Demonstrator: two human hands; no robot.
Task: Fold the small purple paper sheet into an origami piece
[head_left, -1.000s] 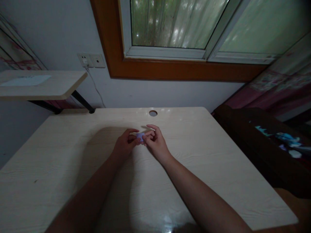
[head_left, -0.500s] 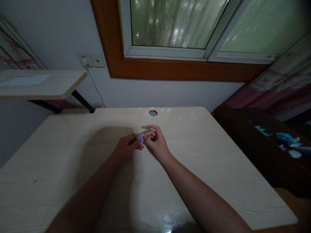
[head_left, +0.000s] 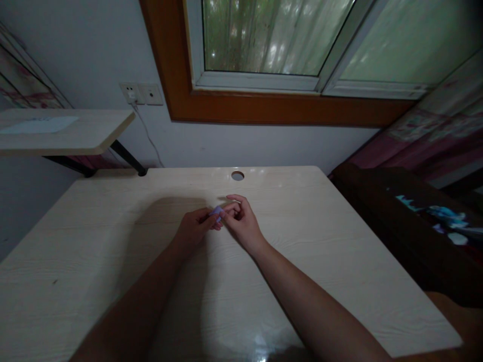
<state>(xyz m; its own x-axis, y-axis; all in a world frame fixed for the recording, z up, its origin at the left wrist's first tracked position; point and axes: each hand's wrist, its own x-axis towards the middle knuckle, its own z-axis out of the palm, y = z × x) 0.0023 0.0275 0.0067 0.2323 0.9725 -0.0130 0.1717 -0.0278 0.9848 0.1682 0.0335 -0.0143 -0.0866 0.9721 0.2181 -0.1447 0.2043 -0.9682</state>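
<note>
A small piece of purple paper [head_left: 217, 211] is held between my two hands, above the far half of the desk. My left hand [head_left: 194, 226] pinches its left side between thumb and fingers. On the right edge, the thumb and index finger of my right hand [head_left: 243, 221] are closed, while an outer finger stretches away from the rest. Most of the paper is hidden by my fingers, so its full shape cannot be made out.
The pale wooden desk [head_left: 302, 251] has a round cable hole [head_left: 237, 175] near its back edge. A raised shelf [head_left: 86, 133] with a paper sheet [head_left: 41, 124] stands at the left. A window [head_left: 264, 40] and a wall socket [head_left: 141, 94] are behind. Dark furniture [head_left: 377, 201] with several items is at right.
Both hands have shifted very slightly left. The purple paper is tilted differently and less of its face shows between my fingers.
</note>
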